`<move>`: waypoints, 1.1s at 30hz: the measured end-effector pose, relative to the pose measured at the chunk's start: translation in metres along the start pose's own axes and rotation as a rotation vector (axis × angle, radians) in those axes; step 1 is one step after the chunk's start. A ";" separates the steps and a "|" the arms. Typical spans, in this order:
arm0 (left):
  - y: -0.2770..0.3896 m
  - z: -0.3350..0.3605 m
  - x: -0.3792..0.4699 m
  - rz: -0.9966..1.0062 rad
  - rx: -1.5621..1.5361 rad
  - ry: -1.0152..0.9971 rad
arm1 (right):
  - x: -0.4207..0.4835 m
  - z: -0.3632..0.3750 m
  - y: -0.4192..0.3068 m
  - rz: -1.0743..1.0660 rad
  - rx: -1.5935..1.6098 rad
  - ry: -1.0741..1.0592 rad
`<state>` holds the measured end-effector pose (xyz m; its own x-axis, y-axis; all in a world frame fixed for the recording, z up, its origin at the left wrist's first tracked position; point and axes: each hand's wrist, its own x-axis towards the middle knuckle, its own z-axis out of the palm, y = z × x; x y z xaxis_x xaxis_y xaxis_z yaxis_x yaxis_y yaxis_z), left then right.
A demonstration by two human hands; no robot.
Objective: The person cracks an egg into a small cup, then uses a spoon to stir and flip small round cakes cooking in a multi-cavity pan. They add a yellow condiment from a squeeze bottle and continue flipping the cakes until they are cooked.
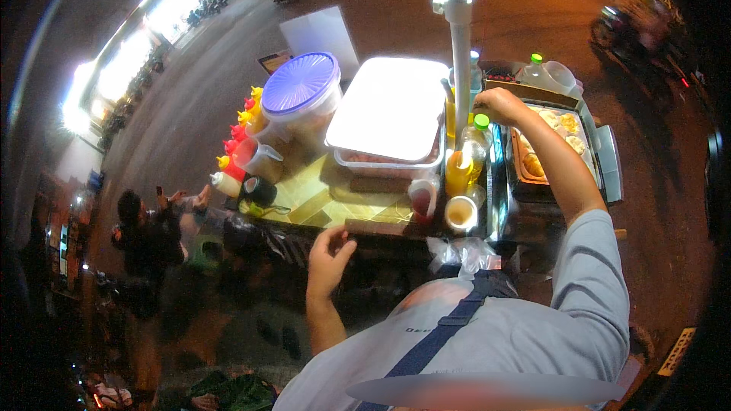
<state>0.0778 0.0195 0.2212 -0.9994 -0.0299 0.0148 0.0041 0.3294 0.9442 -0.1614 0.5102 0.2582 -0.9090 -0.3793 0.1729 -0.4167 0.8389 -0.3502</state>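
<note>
My right hand (498,104) reaches over the far left edge of the griddle, above a clear bottle with a green cap (475,140); its fingertips are partly hidden, and whether it holds something does not show. Several browned food pieces (571,124) lie on the orange-edged griddle (518,162) beneath my right forearm. My left hand (333,251) hangs at the front edge of the cart counter (388,228), fingers curled, with nothing visible in it. Near the counter's front right stand a yellow squeeze bottle (458,174), a cup of pale liquid (461,214) and a cup with dark red content (422,200).
A white-lidded plastic box (391,108), a round tub with a purple lid (301,83), a measuring jug (262,160) and several sauce bottles (231,168) crowd the counter. A pole (460,40) rises behind. Plastic bags (465,257) hang in front. A person (145,234) stands at left.
</note>
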 end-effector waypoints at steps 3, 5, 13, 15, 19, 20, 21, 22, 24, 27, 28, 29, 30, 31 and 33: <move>0.033 0.019 0.004 0.099 0.029 -0.040 | -0.031 -0.037 -0.026 -0.011 -0.066 0.192; 0.059 0.037 0.008 0.212 0.072 -0.092 | -0.057 -0.057 -0.048 -0.011 -0.126 0.372; 0.135 0.169 0.015 -0.073 -0.575 -0.761 | -0.188 -0.058 -0.140 -0.195 -0.407 0.791; 0.146 0.210 0.024 -0.231 -0.709 -0.844 | -0.215 -0.044 -0.157 -0.208 -0.382 0.753; 0.149 0.261 0.027 -0.423 -0.863 -0.843 | -0.245 -0.021 -0.170 -0.201 -0.339 0.772; 0.148 0.271 0.024 -0.378 -0.870 -0.840 | -0.249 -0.016 -0.170 -0.190 -0.330 0.798; 0.144 0.276 0.024 -0.362 -0.822 -0.842 | -0.253 -0.012 -0.170 -0.158 -0.321 0.797; 0.141 0.280 0.024 -0.348 -0.775 -0.849 | -0.257 -0.009 -0.170 -0.126 -0.311 0.796; 0.136 0.288 0.026 -0.325 -0.715 -0.827 | -0.264 0.000 -0.171 0.002 -0.232 0.754; 0.132 0.292 0.034 -0.209 -0.553 -0.782 | -0.275 0.014 -0.173 0.199 0.077 0.740; 0.131 0.292 0.034 -0.129 -0.530 -0.749 | -0.277 0.017 -0.171 0.222 0.254 0.767; 0.131 0.294 0.033 -0.022 -0.539 -0.709 | -0.278 0.021 -0.169 0.348 0.553 0.721; 0.129 0.294 0.031 -0.028 -0.521 -0.725 | -0.279 0.025 -0.166 0.437 0.854 0.711; 0.128 0.293 0.029 -0.037 -0.577 -0.777 | -0.280 0.027 -0.163 0.609 1.167 0.697; 0.127 0.295 0.025 0.038 -0.397 -0.744 | -0.280 0.032 -0.157 0.570 1.257 0.683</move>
<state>0.0431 0.3389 0.2440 -0.7589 0.6499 -0.0405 -0.0894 -0.0424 0.9951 0.1582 0.4727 0.2356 -0.9136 0.4066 0.0030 -0.0868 -0.1879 -0.9783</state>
